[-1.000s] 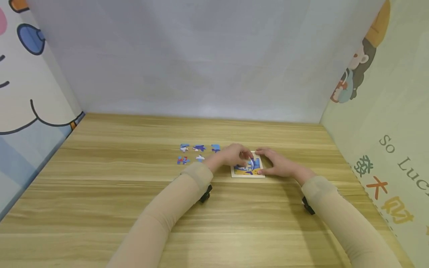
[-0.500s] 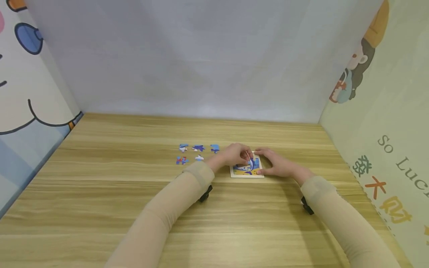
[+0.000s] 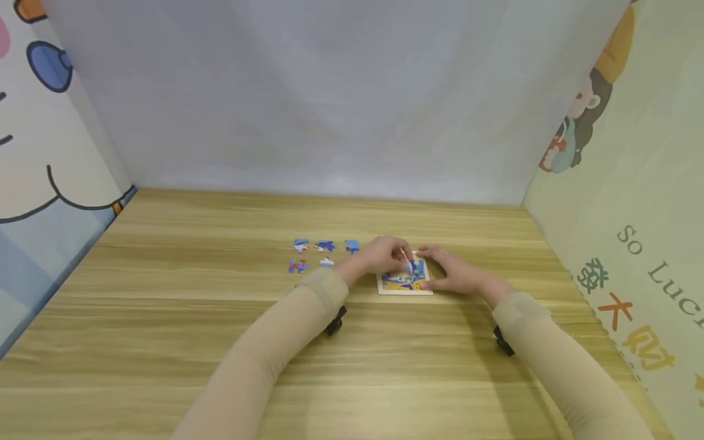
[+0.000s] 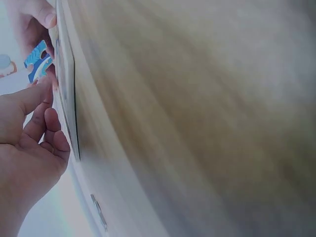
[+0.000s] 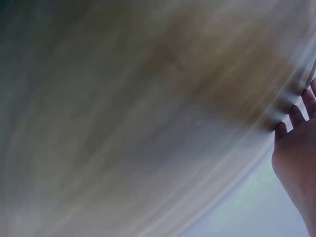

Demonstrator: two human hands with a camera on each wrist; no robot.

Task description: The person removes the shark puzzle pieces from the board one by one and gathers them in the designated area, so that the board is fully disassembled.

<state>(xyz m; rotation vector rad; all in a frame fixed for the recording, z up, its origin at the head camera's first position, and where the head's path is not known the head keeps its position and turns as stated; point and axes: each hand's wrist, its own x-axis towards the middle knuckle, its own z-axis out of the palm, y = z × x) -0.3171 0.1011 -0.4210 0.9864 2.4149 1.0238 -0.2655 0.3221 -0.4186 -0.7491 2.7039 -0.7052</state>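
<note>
Pinching a blue-and-white puzzle piece between thumb and fingertips of the left hand, tilted up over the pale-rimmed puzzle tray; too small to tell whether touching down. Bracketing the tray's right edge with the right hand, thumb and forefinger spread well apart, thumb at the near corner, forefinger toward the far one, touching only the tray. Filled along the near side with a blue, white and yellow picture, cream toward the far right. Covered at the far left corner, in the head view, by the left hand. Lying loose on the wood-grain table, left of the tray and past the left forearm, at least five more pieces: at the back, a blue-and-white one, a dark blue one, and a blue one near the left hand; in front, a red-and-blue one and a pale one just beyond the left sleeve. Strapped under each cuff, a black device. Enclosed by a plain pale backdrop and cartoon-printed panels at both sides. Mostly blurred tabletop in the right wrist view.
</note>
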